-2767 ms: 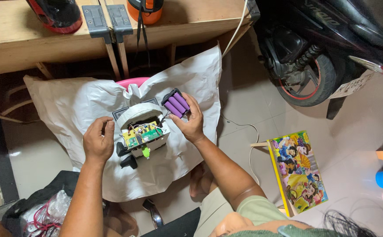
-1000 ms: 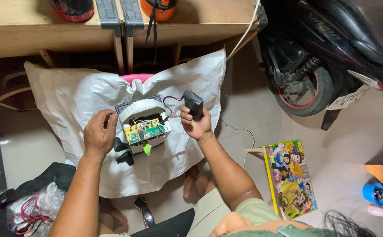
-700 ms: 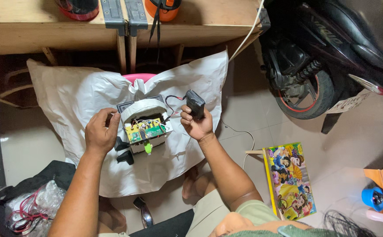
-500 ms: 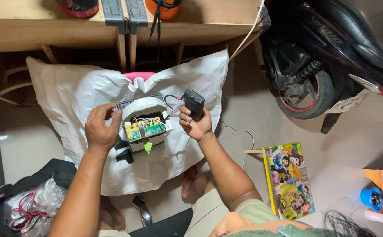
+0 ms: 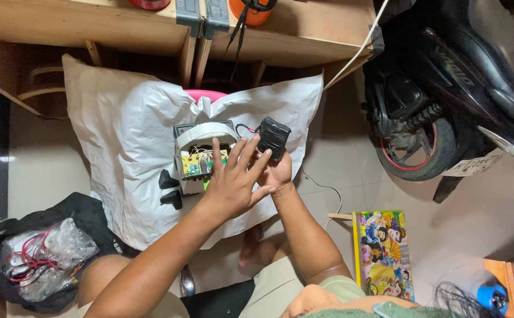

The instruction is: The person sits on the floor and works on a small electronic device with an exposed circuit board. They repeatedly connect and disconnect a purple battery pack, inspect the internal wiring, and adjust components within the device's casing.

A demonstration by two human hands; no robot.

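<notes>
Hands meet over a white plastic sheet point(image 5: 121, 135) spread on the floor. The right hand point(image 5: 277, 174) grips a small black box point(image 5: 273, 138), lifted just above the sheet at about one o'clock from the picture's middle; a thin red and black wire point(image 5: 245, 128) runs from it toward nine o'clock. The left hand point(image 5: 233, 182) is open, fingers spread, its fingertips reaching up to the lower edge of the black box and crossing over an opened white device point(image 5: 201, 156) with a green and yellow circuit board point(image 5: 195, 166) showing inside. Two small black parts point(image 5: 168, 188) lie on the sheet at eight o'clock from that device. A pink rim point(image 5: 204, 94) peeks out at the sheet's top edge, under a wooden workbench point(image 5: 151, 29). At three o'clock stands a black scooter point(image 5: 445, 88). A colourful picture book point(image 5: 384, 253) lies on the floor at five o'clock, and a black bag point(image 5: 33, 253) with clear packets and red wires sits at eight o'clock.
</notes>
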